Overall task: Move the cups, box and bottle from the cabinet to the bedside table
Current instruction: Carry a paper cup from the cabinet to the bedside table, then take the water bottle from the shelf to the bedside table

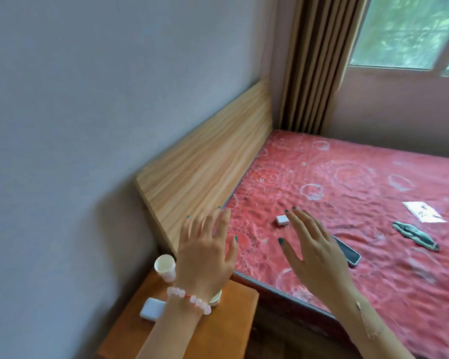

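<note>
Left hand (205, 257) seemingly clear above table (231, 320)

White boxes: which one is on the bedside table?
The larger white box, on the orange bedside table near the wrist of the left hand. The smaller white box lies on the red bed, near the fingertips of the right hand.

Soft daylight from the window (410, 32) at upper right; slight blur throughout, wide-angle bending at edges.
</note>
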